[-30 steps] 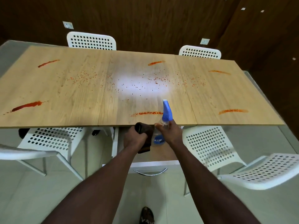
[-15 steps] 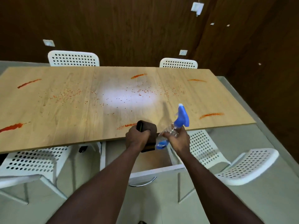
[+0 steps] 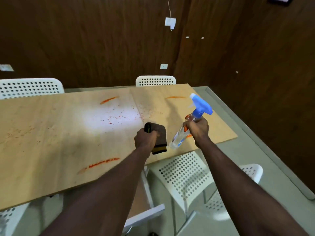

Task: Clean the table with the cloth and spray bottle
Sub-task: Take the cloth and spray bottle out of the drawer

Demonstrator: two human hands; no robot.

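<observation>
Wood-grain table (image 3: 51,133) runs across in front of the person, marked with orange-red streaks: one near the front edge (image 3: 100,165), one toward the far edge (image 3: 109,100), another at the far right (image 3: 174,97), and a scatter of red specks (image 3: 117,117) across the middle. The left hand (image 3: 144,140) is fisted tight round a folded brown cloth (image 3: 159,135), which juts up out of the fist and hangs below it, held above the right part of the top rather than pressed to it. I'd say it is carried bunched so it is out of the way until there is liquid to wipe. The right hand (image 3: 197,129) has its fingers wrapped round the neck and upper body of the clear bottle (image 3: 182,135), just beside the cloth and over the table's right end. The bottle is tilted, base toward the person and blue head (image 3: 201,104) up and away, its nozzle aimed over the far part of the top, which looks like a way of bringing the spray to bear on the stains. Whether a finger is on the trigger I cannot tell. A bit of orange shows behind the bottle, likely another streak. Nothing on the top looks wet or wiped, so by my reckoning the job is at its start: spraying first, wiping after. White perforated chairs (image 3: 184,176) stand tucked at both long sides.
</observation>
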